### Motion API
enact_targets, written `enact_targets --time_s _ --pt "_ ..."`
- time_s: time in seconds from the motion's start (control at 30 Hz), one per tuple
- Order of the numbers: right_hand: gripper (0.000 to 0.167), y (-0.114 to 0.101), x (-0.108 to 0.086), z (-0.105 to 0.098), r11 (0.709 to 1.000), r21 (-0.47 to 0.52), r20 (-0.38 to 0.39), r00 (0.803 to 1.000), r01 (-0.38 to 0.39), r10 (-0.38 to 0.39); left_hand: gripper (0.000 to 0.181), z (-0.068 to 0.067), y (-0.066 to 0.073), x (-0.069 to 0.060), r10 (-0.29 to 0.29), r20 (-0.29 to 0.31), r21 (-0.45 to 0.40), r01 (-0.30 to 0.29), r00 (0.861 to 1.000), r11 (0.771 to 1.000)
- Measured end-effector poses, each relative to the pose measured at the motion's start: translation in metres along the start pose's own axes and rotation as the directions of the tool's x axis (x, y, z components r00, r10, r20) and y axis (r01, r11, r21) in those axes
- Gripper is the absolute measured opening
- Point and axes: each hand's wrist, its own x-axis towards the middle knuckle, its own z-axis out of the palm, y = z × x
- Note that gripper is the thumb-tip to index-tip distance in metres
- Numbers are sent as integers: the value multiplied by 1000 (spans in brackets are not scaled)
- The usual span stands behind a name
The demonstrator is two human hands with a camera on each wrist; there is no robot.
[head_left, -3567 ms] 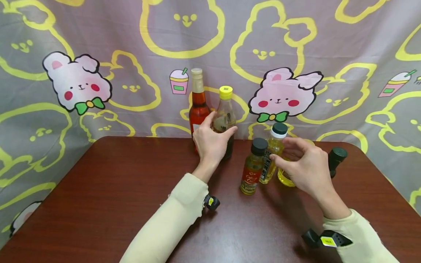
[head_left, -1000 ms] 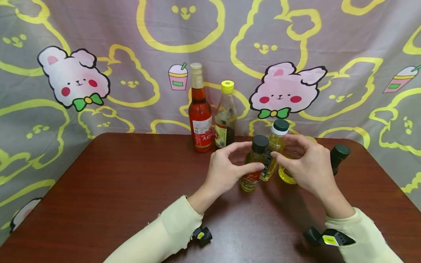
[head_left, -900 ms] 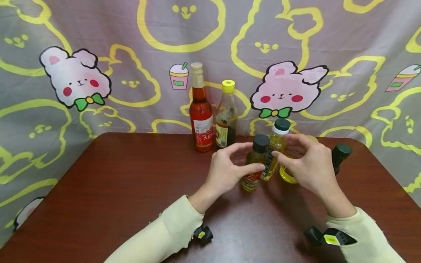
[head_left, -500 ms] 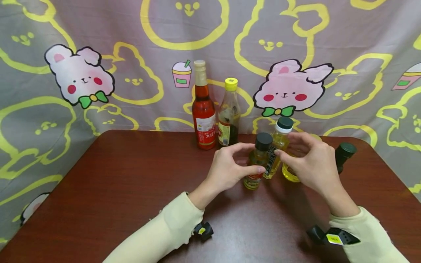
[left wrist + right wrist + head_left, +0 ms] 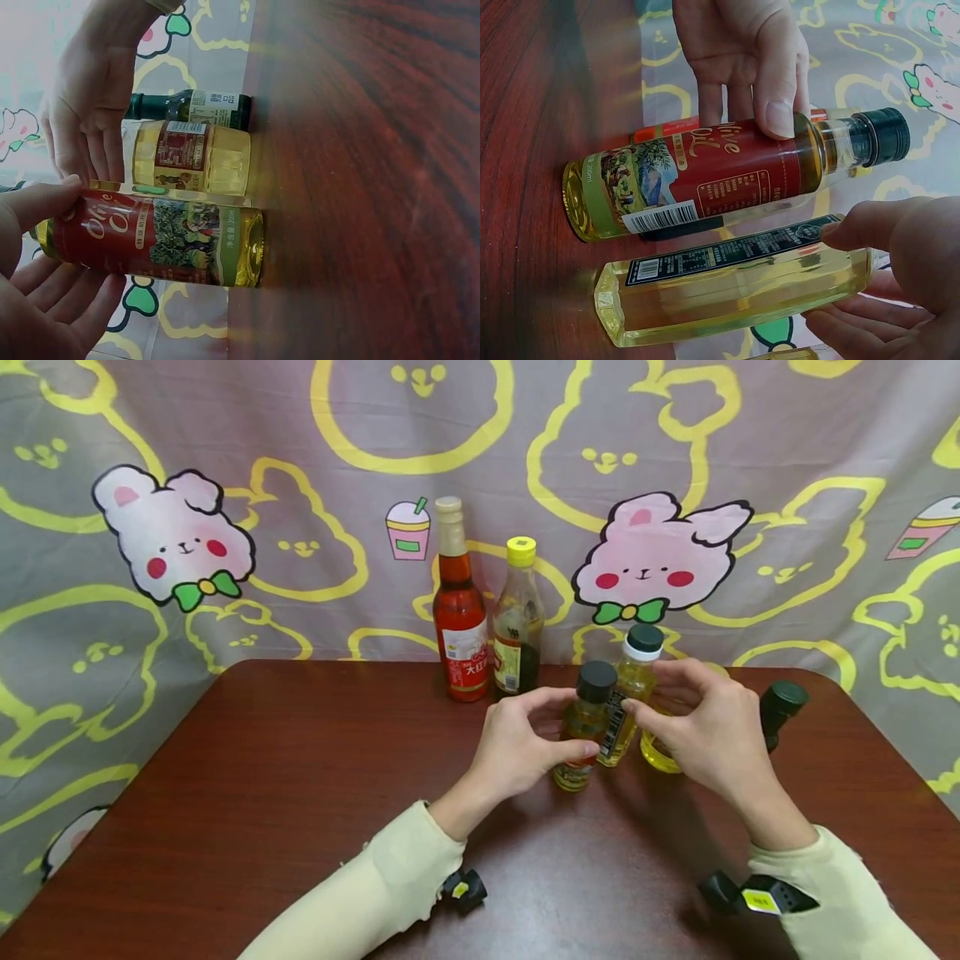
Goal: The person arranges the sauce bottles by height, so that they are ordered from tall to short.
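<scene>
My left hand (image 5: 517, 743) grips a small olive oil bottle (image 5: 588, 717) with a black cap and red label, thumb in front and fingers behind. The left wrist view shows this label (image 5: 112, 232) facing the camera. Right beside it, my right hand (image 5: 716, 731) holds a clear bottle of yellow oil (image 5: 637, 681) with a dark green cap and white collar. In the right wrist view its narrow black label (image 5: 727, 251) shows, with my thumb at the label's upper end. Both bottles stand upright on the table, close together.
Behind stand a red vinegar-like bottle (image 5: 461, 635) and a yellow-capped bottle of dark liquid (image 5: 517, 627). Partly behind my right hand are another yellow oil bottle (image 5: 660, 755) and a dark green-capped bottle (image 5: 782, 706). A patterned cloth (image 5: 300, 527) hangs at the table's (image 5: 315, 760) far edge.
My left hand has let go of the yellow-capped bottle at the back, moved right and forward, and taken hold of the olive oil bottle. My right hand has stayed on its bottle.
</scene>
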Motion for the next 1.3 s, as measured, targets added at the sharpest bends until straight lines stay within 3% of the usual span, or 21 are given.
enact_targets --time_s 0.1,0.33,0.57,1.03,1.3 --pt "51 0 1 1 1000 3 5 1000 -2 2 55 -1 0 -1 -17 -24 24 18 1000 1000" --pt "51 1 0 0 1000 -10 18 999 -26 26 56 0 0 -2 -52 -46 -33 51 998 998" --pt "52 2 -2 0 999 -16 29 999 -31 31 55 -4 1 -4 -64 -69 -21 63 996 998" --pt "51 -4 1 1 998 0 41 997 -60 60 56 -33 -4 -19 -59 -196 1 61 979 998" --pt "49 -3 0 -2 999 7 21 999 -46 46 55 -43 -4 -25 -72 -227 -9 72 971 997"
